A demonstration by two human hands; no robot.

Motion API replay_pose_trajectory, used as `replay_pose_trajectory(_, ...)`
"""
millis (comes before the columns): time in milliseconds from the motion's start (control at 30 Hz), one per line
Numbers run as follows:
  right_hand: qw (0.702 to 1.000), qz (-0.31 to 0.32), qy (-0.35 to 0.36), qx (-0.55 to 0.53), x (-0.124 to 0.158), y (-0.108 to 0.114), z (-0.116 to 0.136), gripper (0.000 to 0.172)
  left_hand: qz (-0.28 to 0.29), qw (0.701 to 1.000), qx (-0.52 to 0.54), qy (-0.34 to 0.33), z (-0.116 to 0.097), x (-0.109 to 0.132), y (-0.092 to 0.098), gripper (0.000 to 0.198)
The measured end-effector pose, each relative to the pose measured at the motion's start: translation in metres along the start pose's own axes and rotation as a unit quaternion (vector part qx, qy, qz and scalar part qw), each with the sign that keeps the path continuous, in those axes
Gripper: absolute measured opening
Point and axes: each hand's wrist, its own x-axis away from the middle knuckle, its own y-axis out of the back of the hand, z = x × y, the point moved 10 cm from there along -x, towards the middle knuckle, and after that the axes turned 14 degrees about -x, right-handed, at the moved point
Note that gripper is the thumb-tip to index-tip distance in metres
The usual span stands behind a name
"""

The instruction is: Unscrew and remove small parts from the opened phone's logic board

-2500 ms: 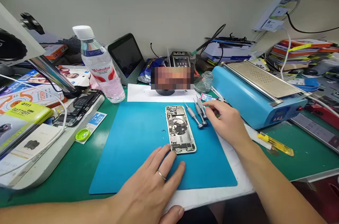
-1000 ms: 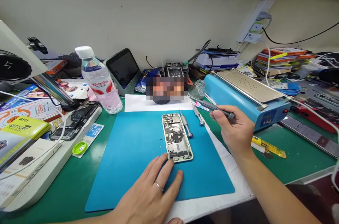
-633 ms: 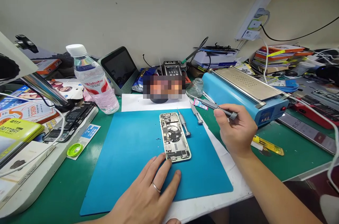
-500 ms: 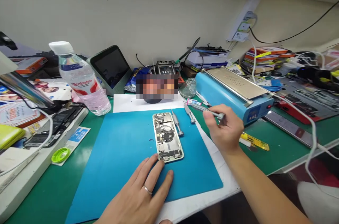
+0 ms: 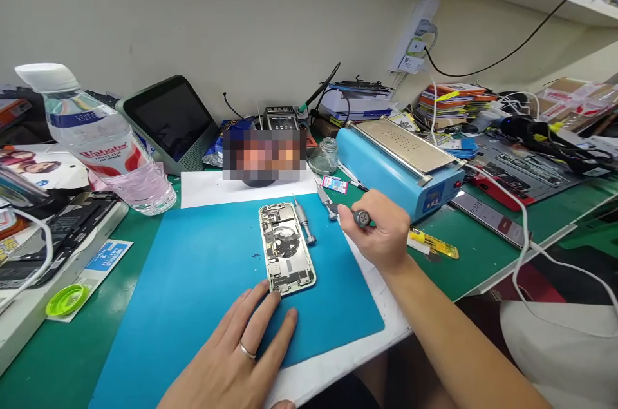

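Observation:
An opened phone point(image 5: 288, 248), its inner parts showing, lies on a blue mat point(image 5: 193, 280). My left hand point(image 5: 241, 344) rests flat with fingers apart, its fingertips at the phone's near left corner. To the right of the mat my right hand point(image 5: 381, 228) is raised and closed round a screwdriver point(image 5: 362, 218), whose round end faces me. The screwdriver's tip is hidden. Beside the phone lies a grey screwdriver point(image 5: 305, 223), and another grey screwdriver point(image 5: 327, 204) lies by the mat's far right corner.
Behind my right hand stands a blue heating-plate machine point(image 5: 386, 171). A glass jar point(image 5: 326, 156) and a tablet-like screen point(image 5: 168, 119) are at the back. On the left are a water bottle point(image 5: 106, 145) and a green cap point(image 5: 67, 299). A yellow tool point(image 5: 437, 245) lies at right.
My right hand has turned the screwdriver, from lying sideways to pointing its end at me. The view has shifted right. My left hand stays at the phone.

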Motion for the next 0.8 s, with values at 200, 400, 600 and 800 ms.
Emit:
replay_pose_trajectory(200, 1.000, -0.011, -0.024, -0.005, 0.002, 0.002, -0.005, 0.028, 0.017, 1.000, 0.004, 0.008, -0.001, 0.000, -0.001, 0.070)
replay_pose_trajectory(400, 0.999, -0.031, -0.036, -0.009, 0.004, 0.006, -0.015, 0.018, 0.049, 0.998, 0.026, 0.021, -0.005, -0.001, -0.007, 0.073)
replay_pose_trajectory(600, 1.000, 0.018, -0.023, -0.006, 0.000, -0.008, -0.016, 0.008, 0.093, 0.993, 0.066, 0.028, -0.007, 0.004, -0.016, 0.078)
replay_pose_trajectory(800, 0.999, 0.049, -0.002, 0.015, 0.001, -0.019, -0.015, 0.008, 0.112, 0.988, 0.107, 0.029, -0.003, -0.002, -0.009, 0.077)
